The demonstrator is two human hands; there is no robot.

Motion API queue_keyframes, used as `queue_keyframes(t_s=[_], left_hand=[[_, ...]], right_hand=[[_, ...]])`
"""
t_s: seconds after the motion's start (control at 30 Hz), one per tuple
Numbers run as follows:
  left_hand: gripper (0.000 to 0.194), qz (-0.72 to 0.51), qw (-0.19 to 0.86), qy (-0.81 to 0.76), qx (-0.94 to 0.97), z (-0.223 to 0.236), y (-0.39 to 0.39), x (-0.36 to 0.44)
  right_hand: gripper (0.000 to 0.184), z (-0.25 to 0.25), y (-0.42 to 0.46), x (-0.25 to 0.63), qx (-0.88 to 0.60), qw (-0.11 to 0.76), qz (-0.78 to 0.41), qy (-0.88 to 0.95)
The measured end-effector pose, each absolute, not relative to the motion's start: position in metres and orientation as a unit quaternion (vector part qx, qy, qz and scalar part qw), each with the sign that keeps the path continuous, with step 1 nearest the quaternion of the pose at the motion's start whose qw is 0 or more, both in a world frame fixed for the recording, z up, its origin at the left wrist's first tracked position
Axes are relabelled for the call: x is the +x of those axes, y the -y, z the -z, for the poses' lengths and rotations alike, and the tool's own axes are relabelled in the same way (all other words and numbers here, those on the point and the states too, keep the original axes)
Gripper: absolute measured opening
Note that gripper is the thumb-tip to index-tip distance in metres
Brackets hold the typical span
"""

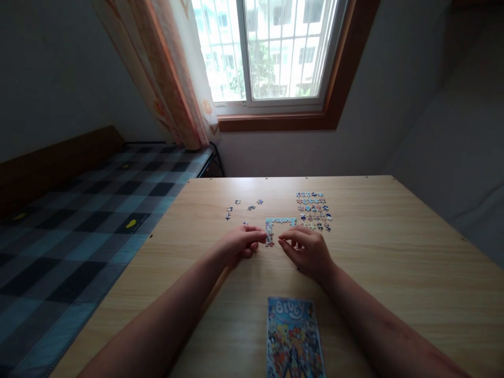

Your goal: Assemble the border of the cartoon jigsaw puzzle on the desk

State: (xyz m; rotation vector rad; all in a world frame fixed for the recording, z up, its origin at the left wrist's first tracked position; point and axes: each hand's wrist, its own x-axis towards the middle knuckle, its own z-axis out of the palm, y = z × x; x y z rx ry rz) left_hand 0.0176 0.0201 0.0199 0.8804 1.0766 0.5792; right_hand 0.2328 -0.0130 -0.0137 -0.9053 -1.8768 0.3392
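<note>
A partly joined jigsaw puzzle (pixel 281 220) lies on the wooden table, with a top row and a left side forming a corner. At its left edge is my left hand (pixel 244 242), its fingers curled and thumb and forefinger pinched together, touching or almost touching the border. Whatever that pinch may hold is hidden. My right hand (pixel 309 249) hovers just right of the left strip, below the top row. Its thumb and forefinger tips come close together, and anything between them is too small to make out.
Rows of loose puzzle pieces (pixel 312 201) lie to the right, partly behind my right hand. Several scattered pieces (pixel 251 208) lie at the upper left. A picture box or sheet marked "Bluey" (pixel 295 336) rests at the near edge. A checked bed (pixel 129 199) stands left of the table (pixel 394 252).
</note>
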Motion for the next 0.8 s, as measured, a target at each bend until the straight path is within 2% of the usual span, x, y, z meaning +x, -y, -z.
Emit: queue_keyframes(t_s=[0.33,0.73,0.8], left_hand=[[0.03,-0.252,0.732,-0.485,0.406,-0.0153,-0.023,0.0164],[0.031,-0.225,0.707,-0.493,0.454,-0.0174,-0.0214,0.0197],[0.03,-0.25,0.693,-0.498,0.458,-0.0137,-0.0224,0.0195]], right_hand=[[0.013,0.0174,0.0089,0.2299,-0.316,0.502,-0.065,0.802],[0.009,0.0137,0.0107,0.2288,-0.317,0.478,-0.059,0.817],[0.01,0.0136,0.0107,0.2294,-0.319,0.473,-0.062,0.819]])
